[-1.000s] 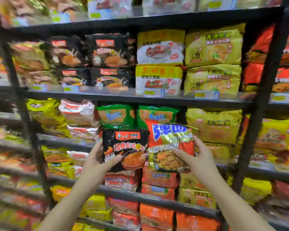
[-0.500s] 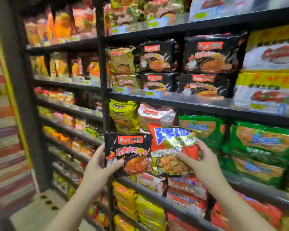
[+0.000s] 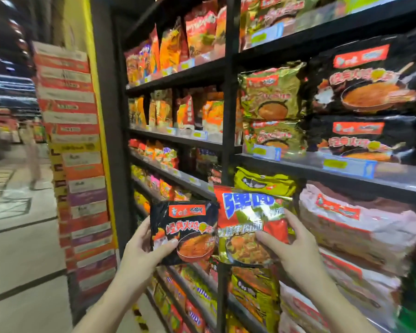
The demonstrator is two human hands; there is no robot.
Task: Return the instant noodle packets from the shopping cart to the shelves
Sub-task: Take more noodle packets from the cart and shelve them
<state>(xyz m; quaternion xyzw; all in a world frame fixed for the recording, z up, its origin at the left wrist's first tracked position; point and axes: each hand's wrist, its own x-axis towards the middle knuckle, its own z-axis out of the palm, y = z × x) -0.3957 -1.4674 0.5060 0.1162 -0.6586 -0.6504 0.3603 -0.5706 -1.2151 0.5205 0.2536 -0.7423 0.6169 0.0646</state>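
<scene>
My left hand (image 3: 144,251) grips a black noodle packet (image 3: 185,230) with a red label, thumb across its front. My right hand (image 3: 296,251) holds a red and gold noodle packet (image 3: 247,222) with blue lettering by its right edge. Both packets are side by side at chest height in front of the dark shelves (image 3: 322,169). Matching black multipacks (image 3: 368,85) sit on the shelf up to the right. The shopping cart is not in view.
Shelves packed with noodle bags run from the middle to the right edge. A tall stack of cartons (image 3: 75,150) stands at the shelf's left end beside a yellow pillar edge. An aisle floor (image 3: 15,236) opens to the left, with a blurred person (image 3: 31,155) far off.
The view has swung left: the shelves slid to the right and the carton stack and aisle came into sight. Both hands keep the same hold on their packets.
</scene>
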